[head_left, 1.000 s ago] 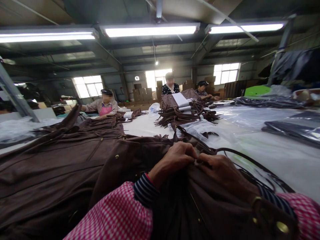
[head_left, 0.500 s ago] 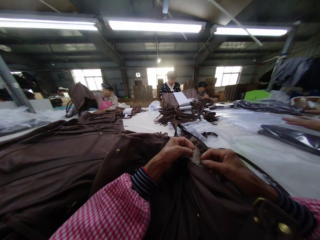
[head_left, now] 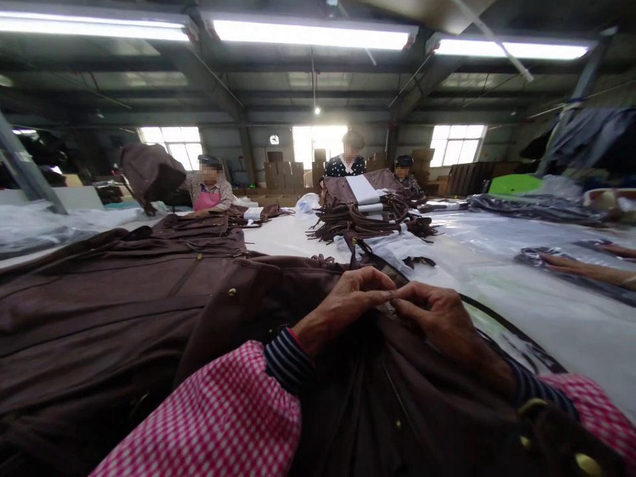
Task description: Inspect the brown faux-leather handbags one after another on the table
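Note:
A dark brown bag with a zip and brass-coloured fittings lies right in front of me. Over its upper edge, my left hand is closed in a pinch, thumb against fingers. My right hand pinches too, its fingertips meeting those of the left. Whatever sits between the fingertips is too small to make out. Below them a bit of the bag's light lining shows. To the left, touching this bag, are more brown bags with brass studs, spread flat.
Beyond my hands, a stack of brown bags with white paper bands stands on the white table. Clear plastic covers the right side. A co-worker's hands reach over dark wrapped goods there. Other people work across the table.
My right hand has moved left, so its fingertips now meet my left hand's. At the right, the co-worker's hands have reached further in over the dark wrapped goods.

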